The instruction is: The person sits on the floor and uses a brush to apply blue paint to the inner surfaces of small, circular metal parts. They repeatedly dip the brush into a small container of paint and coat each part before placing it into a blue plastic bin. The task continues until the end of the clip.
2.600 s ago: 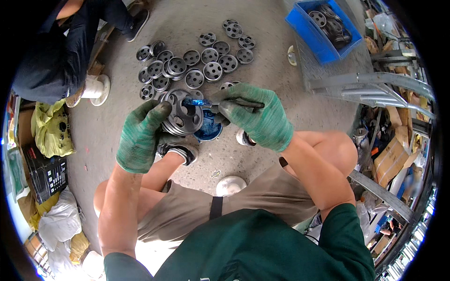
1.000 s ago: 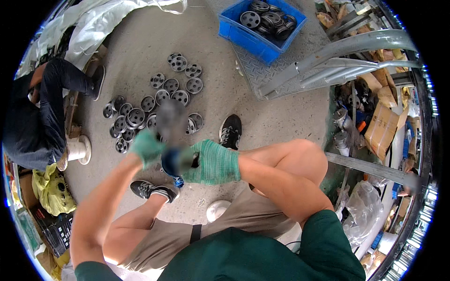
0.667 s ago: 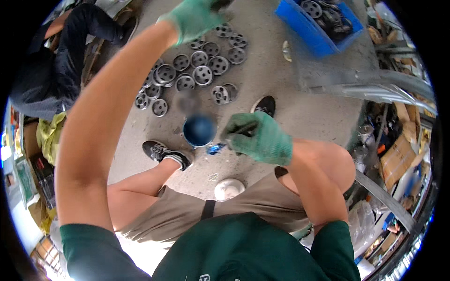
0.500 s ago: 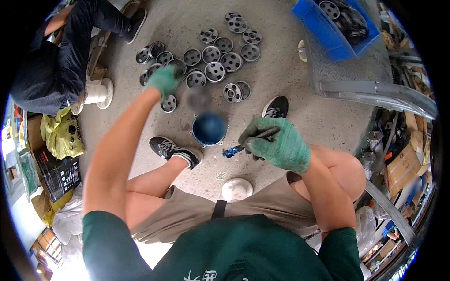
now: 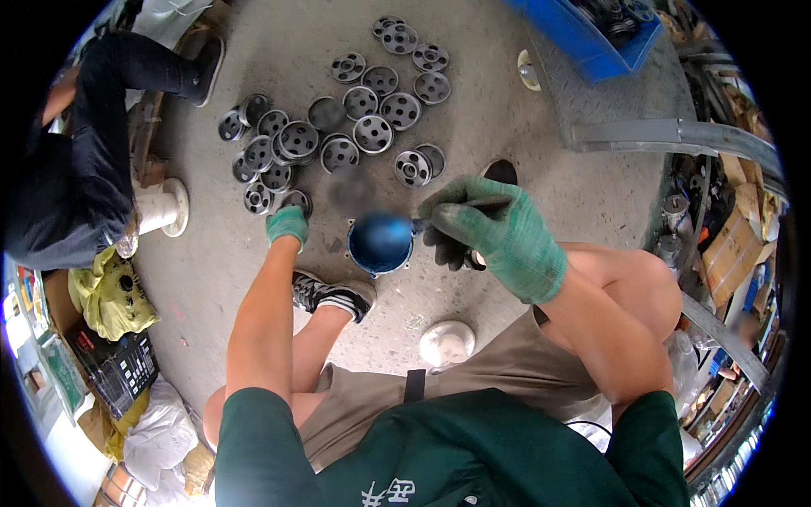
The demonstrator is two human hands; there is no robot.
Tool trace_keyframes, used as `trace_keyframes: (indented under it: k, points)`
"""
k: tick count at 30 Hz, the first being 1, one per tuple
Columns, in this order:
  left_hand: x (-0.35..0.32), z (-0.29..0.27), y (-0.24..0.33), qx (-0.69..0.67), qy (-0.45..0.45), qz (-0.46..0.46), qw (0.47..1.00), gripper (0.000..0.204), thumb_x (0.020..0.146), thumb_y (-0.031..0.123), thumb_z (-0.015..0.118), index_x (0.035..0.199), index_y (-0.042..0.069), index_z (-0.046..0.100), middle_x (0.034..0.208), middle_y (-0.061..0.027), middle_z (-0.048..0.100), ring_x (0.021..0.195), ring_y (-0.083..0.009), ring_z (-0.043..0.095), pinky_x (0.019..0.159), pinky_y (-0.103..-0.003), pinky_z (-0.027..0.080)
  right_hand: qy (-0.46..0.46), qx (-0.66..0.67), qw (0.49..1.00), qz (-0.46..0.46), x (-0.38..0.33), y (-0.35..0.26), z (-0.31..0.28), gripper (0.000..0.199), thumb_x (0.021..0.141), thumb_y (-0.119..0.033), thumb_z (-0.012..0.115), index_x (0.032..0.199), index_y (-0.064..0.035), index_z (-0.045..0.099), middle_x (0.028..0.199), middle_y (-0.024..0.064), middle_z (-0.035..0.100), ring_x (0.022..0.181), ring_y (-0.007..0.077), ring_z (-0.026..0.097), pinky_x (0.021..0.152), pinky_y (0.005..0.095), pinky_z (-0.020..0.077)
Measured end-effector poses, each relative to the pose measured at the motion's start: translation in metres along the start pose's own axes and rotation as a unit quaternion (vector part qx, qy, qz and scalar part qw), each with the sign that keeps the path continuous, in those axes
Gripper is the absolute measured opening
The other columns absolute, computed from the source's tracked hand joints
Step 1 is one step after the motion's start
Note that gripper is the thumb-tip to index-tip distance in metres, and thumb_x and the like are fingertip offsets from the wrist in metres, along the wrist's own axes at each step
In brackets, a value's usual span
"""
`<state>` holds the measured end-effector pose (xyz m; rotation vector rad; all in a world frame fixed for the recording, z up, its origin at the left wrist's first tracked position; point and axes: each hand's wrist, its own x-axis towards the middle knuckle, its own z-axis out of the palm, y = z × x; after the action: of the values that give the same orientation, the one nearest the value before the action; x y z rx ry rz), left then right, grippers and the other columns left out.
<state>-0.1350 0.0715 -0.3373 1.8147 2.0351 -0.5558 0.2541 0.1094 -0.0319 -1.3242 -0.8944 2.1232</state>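
Observation:
My left hand [image 5: 289, 226], in a green glove, grips the near edge of a grey metal disc [image 5: 297, 201] with holes, low over the floor left of the paint pot. Its fingertips are partly hidden. The round pot [image 5: 380, 261] has blue inside and stands in front of my feet. At its right rim my right hand [image 5: 494, 228], gloved in green with dark fingers, is closed around a paintbrush [image 5: 417, 226], mostly hidden by the glove. Many similar discs [image 5: 372, 133] lie on the floor beyond, some stacked or overlapping.
A blue crate [image 5: 583, 38] of dark parts sits at the far right, by a metal frame [image 5: 676, 133]. Another person's leg [image 5: 106, 118] is at the left. A white round object [image 5: 447, 344] lies between my legs; a yellow bag [image 5: 110, 296] and boxes line the left.
My left hand has come back from the discs toward me, now at the near disc. My right hand has raised the brush from nearer my lap to the pot's rim. The view has shifted slightly.

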Motion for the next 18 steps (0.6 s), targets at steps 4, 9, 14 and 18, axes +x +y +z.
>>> trace_keyframes:
  k: [4,9,14,18]
  points:
    - [-0.019,-0.048,-0.021,-0.368,-0.157,0.024,0.916,0.035,0.097,0.023,0.055,0.124,0.003,0.062,0.113,-0.0166,0.07,0.101,-0.0314,0.069,0.087,-0.042,0.056,-0.004,0.041,0.997,-0.061,-0.002,0.0,0.012,0.023,0.096,-0.014,0.067,0.114,0.0003,0.068,0.094,0.0071,0.071,0.074,0.0106,0.064,0.066,0.0252,0.0534]
    - [-0.116,-0.184,0.011,-0.682,-0.164,0.025,0.712,0.036,0.099,0.022,0.056,0.126,-0.002,0.057,0.112,-0.0119,0.067,0.098,-0.0243,0.069,0.083,-0.039,0.059,-0.021,0.042,0.992,-0.115,-0.022,-0.004,0.032,0.021,0.096,-0.012,0.067,0.114,-0.0008,0.068,0.095,0.0059,0.071,0.074,0.0094,0.064,0.066,0.0242,0.0526]
    - [-0.209,-0.263,0.042,-0.758,-0.101,0.004,0.644,0.045,0.099,0.031,0.062,0.127,-0.004,0.054,0.105,-0.0109,0.068,0.092,-0.0187,0.069,0.073,-0.034,0.062,-0.08,0.062,0.99,-0.095,-0.04,0.004,0.053,0.021,0.095,-0.01,0.068,0.115,-0.0024,0.068,0.094,0.0051,0.071,0.075,0.0094,0.065,0.065,0.0234,0.0532]
    - [-0.26,-0.264,0.067,-0.747,-0.008,0.01,0.665,0.043,0.1,0.035,0.061,0.119,-0.004,0.058,0.098,-0.009,0.069,0.081,-0.0145,0.069,0.067,-0.028,0.06,-0.104,0.012,0.982,-0.159,-0.05,0.016,0.058,0.022,0.094,-0.008,0.067,0.116,-0.0014,0.068,0.095,0.0052,0.071,0.079,0.0098,0.065,0.069,0.0243,0.0544]
